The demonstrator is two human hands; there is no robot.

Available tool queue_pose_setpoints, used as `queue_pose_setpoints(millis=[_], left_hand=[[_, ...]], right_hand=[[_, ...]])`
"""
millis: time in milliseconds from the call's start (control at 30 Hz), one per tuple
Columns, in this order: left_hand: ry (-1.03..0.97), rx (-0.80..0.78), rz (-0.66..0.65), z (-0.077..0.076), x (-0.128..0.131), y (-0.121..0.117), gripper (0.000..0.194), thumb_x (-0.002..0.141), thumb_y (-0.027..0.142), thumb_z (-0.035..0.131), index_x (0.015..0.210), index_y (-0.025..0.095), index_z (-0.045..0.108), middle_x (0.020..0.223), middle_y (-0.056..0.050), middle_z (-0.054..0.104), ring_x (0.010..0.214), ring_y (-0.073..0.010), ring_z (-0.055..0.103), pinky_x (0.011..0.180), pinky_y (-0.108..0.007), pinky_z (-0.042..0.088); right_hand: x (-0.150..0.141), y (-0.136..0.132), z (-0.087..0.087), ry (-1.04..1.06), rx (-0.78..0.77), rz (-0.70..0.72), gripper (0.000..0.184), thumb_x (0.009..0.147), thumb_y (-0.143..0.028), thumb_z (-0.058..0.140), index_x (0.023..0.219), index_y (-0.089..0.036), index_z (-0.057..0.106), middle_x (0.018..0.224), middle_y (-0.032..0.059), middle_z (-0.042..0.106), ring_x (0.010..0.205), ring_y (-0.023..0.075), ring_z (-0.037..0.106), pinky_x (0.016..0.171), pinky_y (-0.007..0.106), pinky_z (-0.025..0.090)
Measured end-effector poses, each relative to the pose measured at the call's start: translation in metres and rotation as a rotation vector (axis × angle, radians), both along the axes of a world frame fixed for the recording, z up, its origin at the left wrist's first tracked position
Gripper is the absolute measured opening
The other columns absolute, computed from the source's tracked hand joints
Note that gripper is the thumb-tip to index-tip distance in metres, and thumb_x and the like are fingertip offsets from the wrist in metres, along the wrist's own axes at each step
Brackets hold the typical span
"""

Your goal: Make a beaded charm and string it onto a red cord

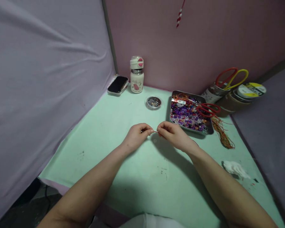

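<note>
My left hand (138, 135) and my right hand (173, 133) meet above the middle of the table, fingertips a short gap apart. Between them runs a thin red cord (156, 131), pinched at both sides between thumb and fingers. Another bit of red cord shows beside my right wrist. Whatever else lies inside the curled fingers is hidden. Just beyond my right hand is a metal tray (211, 132) of purple, clear, red and dark beads (185, 110). Red-handled scissors (208, 110) rest across its right side. A small round dish (154, 103) of tiny pieces sits farther back.
On the green-covered table (90, 133), a white bottle (137, 77) and a phone (118, 85) stand at the back left. Back right are a tin (212, 93) with red and yellow handles and a lidded jar (237, 98). Cord bundle (222, 134) and crumpled tissue (235, 168) lie right.
</note>
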State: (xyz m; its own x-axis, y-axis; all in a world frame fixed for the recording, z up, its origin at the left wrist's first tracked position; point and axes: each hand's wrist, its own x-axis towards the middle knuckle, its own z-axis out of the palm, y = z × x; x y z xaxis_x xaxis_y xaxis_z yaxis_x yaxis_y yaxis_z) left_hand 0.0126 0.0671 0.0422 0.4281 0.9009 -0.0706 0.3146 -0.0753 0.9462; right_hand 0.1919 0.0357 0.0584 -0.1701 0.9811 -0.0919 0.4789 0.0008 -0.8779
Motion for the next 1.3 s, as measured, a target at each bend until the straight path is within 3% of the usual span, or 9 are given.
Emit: queue_pose_setpoints(millis=[500, 767, 900, 1033, 1167, 1300], left_hand=[[-0.058, -0.117, 0.014, 0.004, -0.001, 0.002, 0.020, 0.076, 0.033, 0.061, 0.081, 0.015, 0.068, 0.080, -0.004, 0.067, 0.074, -0.0147, 0.056, 0.072, -0.029, 0.042], [-0.042, -0.206, -0.057, 0.007, -0.003, 0.001, 0.022, 0.075, 0.035, 0.063, 0.079, 0.014, 0.068, 0.067, -0.001, 0.059, 0.062, -0.0106, 0.048, 0.061, -0.026, 0.037], [-0.120, -0.286, -0.102, 0.002, -0.004, 0.001, 0.023, 0.074, 0.036, 0.066, 0.079, 0.014, 0.068, 0.068, -0.001, 0.059, 0.063, -0.0103, 0.048, 0.061, -0.026, 0.037], [-0.197, -0.373, -0.063, 0.001, -0.003, 0.002, 0.022, 0.071, 0.036, 0.069, 0.077, 0.014, 0.068, 0.065, 0.001, 0.056, 0.059, -0.0082, 0.045, 0.058, -0.024, 0.034], [-0.269, -0.467, 0.033, 0.004, -0.003, 0.004, 0.020, 0.069, 0.033, 0.071, 0.073, 0.013, 0.067, 0.062, 0.001, 0.054, 0.055, -0.0063, 0.041, 0.054, -0.023, 0.030], [-0.363, -0.543, 0.087, 0.004, -0.003, 0.005, 0.021, 0.067, 0.032, 0.073, 0.072, 0.012, 0.066, 0.062, 0.002, 0.053, 0.052, -0.0044, 0.040, 0.051, -0.021, 0.028]], right_hand=[[0.003, 0.000, -0.003, 0.008, -0.035, -0.019, 0.019, 0.085, -0.035, 0.051, 0.075, -0.020, 0.057, 0.064, -0.0024, 0.052, 0.056, 0.0109, 0.042, 0.053, 0.025, 0.031], [0.003, 0.000, -0.003, 0.070, -0.067, 0.006, 0.019, 0.087, -0.035, 0.049, 0.075, -0.020, 0.053, 0.063, -0.0022, 0.054, 0.056, 0.0109, 0.046, 0.054, 0.025, 0.035], [0.002, 0.001, -0.005, 0.034, -0.021, 0.009, 0.021, 0.088, -0.036, 0.048, 0.076, -0.020, 0.053, 0.060, -0.0038, 0.048, 0.054, 0.0102, 0.040, 0.053, 0.025, 0.032], [0.000, 0.002, -0.012, 0.056, 0.000, -0.001, 0.020, 0.089, -0.039, 0.048, 0.083, -0.021, 0.053, 0.060, -0.0043, 0.047, 0.054, 0.0112, 0.040, 0.053, 0.026, 0.032], [-0.001, 0.000, -0.012, 0.021, 0.186, -0.062, 0.018, 0.091, -0.038, 0.047, 0.100, -0.023, 0.050, 0.084, 0.0021, 0.057, 0.075, 0.0161, 0.053, 0.065, 0.029, 0.041], [-0.002, -0.002, -0.008, -0.190, 0.478, -0.071, 0.013, 0.085, -0.034, 0.060, 0.090, -0.022, 0.057, 0.098, 0.0063, 0.054, 0.098, 0.0216, 0.051, 0.086, 0.038, 0.039]])
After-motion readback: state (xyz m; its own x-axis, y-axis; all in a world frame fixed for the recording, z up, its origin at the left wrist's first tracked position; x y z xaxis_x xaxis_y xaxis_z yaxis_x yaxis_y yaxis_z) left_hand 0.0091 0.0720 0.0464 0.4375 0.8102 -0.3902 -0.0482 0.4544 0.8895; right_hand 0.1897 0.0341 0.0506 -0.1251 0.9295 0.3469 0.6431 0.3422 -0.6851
